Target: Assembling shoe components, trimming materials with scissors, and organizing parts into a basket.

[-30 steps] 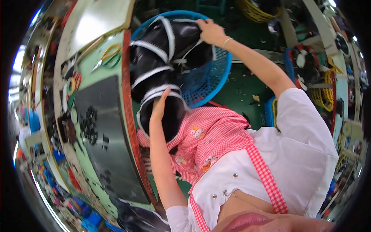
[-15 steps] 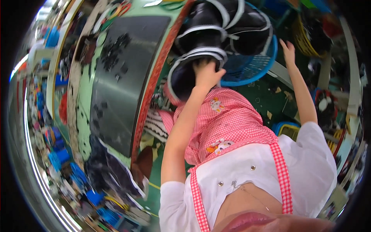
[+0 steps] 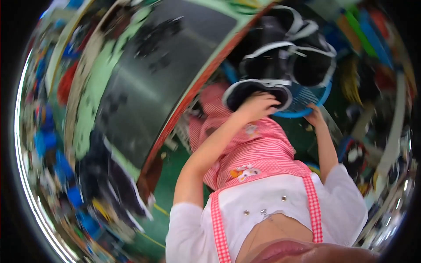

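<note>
Several black pieces with white edging, curved and hollow like cap or shoe parts, are heaped in and over a blue plastic basket. My left hand lies across the nearest black piece, over its opening. Its fingers stretch to the right, slightly blurred and a little apart, with no clear grip on the edge. My right hand is closed on the basket's near right rim, its fingers partly hidden by it. The basket sits just beyond my lap, which a pink checked apron covers.
To the left stands a table with a dark mat, scattered with small black scraps, and a red edge. Dark white-edged material hangs at its near end. Yellow baskets or bundles and other bins crowd the right side.
My right hand has come down from open air to the basket rim. My left hand has drawn out of the nearest piece and lies over it. The view has shifted.
</note>
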Tool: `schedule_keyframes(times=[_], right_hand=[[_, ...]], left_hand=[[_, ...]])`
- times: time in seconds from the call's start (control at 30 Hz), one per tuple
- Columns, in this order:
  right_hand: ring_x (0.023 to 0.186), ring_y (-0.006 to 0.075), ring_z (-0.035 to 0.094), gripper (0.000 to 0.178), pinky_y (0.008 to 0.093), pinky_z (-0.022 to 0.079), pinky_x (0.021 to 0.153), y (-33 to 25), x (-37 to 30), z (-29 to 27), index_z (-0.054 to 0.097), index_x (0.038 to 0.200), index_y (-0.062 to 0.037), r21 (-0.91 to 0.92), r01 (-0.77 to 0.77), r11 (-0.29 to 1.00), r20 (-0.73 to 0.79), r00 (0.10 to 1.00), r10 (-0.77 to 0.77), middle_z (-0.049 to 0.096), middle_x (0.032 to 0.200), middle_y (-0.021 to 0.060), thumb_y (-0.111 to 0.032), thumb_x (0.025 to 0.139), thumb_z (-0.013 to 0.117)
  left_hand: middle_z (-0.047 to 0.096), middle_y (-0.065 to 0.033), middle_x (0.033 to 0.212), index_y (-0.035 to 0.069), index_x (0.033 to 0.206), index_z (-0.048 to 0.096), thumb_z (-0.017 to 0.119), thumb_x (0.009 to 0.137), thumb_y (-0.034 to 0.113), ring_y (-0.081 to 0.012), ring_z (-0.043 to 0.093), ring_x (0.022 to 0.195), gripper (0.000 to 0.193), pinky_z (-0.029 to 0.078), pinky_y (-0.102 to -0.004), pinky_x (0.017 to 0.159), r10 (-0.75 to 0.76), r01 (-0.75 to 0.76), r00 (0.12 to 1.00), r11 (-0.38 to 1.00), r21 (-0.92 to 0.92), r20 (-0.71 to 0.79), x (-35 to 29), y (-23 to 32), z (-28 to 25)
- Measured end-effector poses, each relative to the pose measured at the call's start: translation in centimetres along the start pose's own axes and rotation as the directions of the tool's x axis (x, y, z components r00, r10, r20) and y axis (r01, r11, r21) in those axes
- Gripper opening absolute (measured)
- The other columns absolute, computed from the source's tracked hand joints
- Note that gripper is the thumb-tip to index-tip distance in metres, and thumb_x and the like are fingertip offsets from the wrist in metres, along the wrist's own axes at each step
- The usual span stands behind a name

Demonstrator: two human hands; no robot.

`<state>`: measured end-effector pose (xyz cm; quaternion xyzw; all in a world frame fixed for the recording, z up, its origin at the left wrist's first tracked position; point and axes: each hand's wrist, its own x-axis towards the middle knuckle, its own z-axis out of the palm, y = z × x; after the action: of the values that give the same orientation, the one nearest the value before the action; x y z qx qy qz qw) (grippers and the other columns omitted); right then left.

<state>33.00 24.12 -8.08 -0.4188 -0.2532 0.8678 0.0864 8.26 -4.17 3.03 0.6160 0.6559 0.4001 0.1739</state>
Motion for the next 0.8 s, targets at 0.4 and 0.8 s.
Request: schedule_keyframes(times=[0.4,0.8], right_hand=[[0.098,0.0341,0.061,0.034,0.0509,0.052,0.085,6.8,-5.6,-1.0,0.050,0.107,-0.0065,0.175,0.084,0.981,-0.364,0.931,-0.015,0.060,0.103,0.0143,0.006,0.075,0.054],[0.074,0.0280,0.061,0.020,0.0501,0.054,0.076,13.2,-6.4,5.4,0.055,0.083,-0.0045,0.273,0.226,0.935,-0.417,0.904,-0.096,0.056,0.074,0.0101,0.006,0.067,0.060]], left_hand=[[0.057,-0.0138,0.107,0.005,0.111,0.056,0.061,0.079,0.015,-0.0319,0.049,0.106,0.034,0.036,-0.0448,0.093,-0.142,0.239,0.924,0.940,0.245,-0.356,-2.2,-1.5,-4.5],[0.062,-0.0111,0.112,0.009,0.109,0.064,0.060,0.086,0.020,-0.0278,0.059,0.102,0.026,0.045,-0.0380,0.089,0.114,-0.009,0.924,0.960,-0.280,0.364,0.7,-2.2,5.4]])
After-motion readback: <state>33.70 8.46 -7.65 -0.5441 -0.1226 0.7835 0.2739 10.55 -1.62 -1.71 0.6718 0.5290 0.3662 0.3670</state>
